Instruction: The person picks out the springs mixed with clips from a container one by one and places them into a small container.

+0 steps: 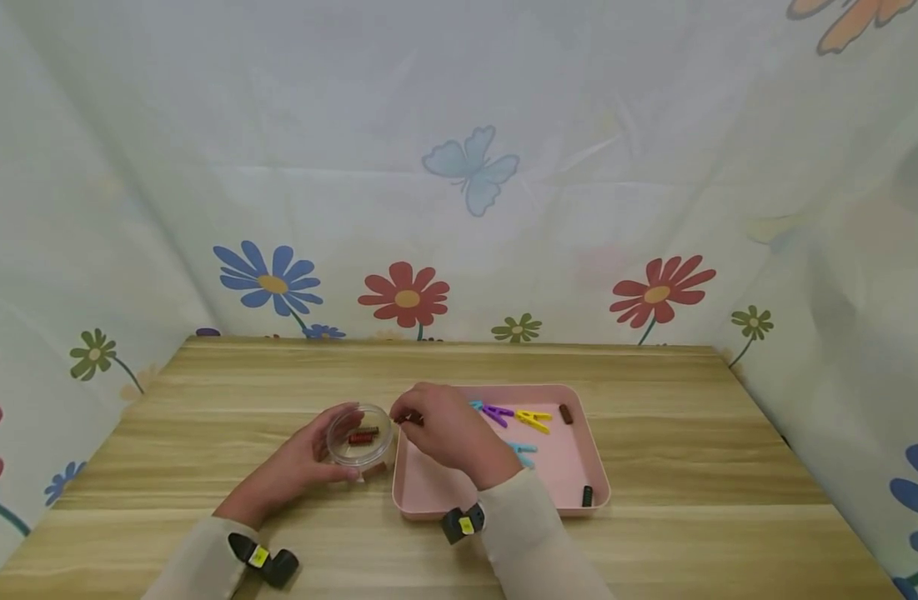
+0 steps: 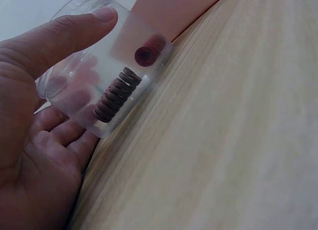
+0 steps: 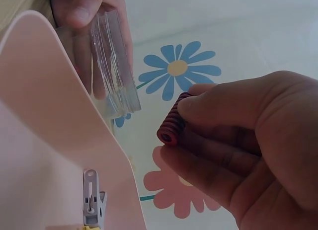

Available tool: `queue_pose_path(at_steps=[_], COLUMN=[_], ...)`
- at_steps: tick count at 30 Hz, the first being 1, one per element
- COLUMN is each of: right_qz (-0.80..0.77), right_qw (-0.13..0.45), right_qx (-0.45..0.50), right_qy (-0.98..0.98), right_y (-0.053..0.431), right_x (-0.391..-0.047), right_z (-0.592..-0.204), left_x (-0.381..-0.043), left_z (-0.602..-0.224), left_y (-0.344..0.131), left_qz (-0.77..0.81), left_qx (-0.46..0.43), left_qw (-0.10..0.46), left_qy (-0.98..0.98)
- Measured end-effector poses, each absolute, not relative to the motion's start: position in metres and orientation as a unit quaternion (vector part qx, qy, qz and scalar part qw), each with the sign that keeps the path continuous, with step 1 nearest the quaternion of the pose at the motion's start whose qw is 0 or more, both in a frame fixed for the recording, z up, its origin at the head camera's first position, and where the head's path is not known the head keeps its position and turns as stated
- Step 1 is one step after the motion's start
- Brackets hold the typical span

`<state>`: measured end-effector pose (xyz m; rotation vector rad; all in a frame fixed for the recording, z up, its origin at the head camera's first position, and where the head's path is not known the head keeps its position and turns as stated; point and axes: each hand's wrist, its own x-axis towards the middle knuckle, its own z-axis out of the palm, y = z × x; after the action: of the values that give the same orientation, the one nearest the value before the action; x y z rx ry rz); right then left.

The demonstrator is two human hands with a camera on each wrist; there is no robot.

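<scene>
My left hand (image 1: 306,457) holds a clear plastic jar (image 1: 359,457) round its side, thumb on the near side and fingers beyond. The jar's round mouth faces up, and its base is at or close to the tabletop. Inside lie a red coil spring (image 2: 150,50) and a brown coil spring (image 2: 117,96). Between thumb and fingers, my right hand (image 1: 447,429) pinches another red coil spring (image 3: 174,121). That spring is just right of the jar's mouth, above the left edge of a pink tray (image 1: 436,492).
Inside the tray are a purple clothespin (image 1: 498,414), a yellow clothespin (image 1: 534,420) and light blue ones (image 1: 523,449). A brown spring (image 1: 566,414) lies at its far right, a dark spring (image 1: 587,496) at its near right corner. Flowered cloth (image 1: 474,275) hangs behind the wooden table (image 1: 691,450).
</scene>
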<state>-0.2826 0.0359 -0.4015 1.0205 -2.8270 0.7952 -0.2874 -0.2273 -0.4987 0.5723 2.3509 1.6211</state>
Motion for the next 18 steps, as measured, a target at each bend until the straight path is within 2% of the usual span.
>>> queue_pose_path(at_steps=[18], right_qz=[0.257], right_qw=[0.024], right_qx=[0.331], right_qy=[-0.908], right_y=[0.0261], right_x=[-0.2757], right_z=[-0.4006], left_x=[-0.2873], left_z=[-0.4992], left_y=[-0.2279], left_qz=[0.547], left_qx=[0.198], left_qw=[0.111], left_qy=[0.806])
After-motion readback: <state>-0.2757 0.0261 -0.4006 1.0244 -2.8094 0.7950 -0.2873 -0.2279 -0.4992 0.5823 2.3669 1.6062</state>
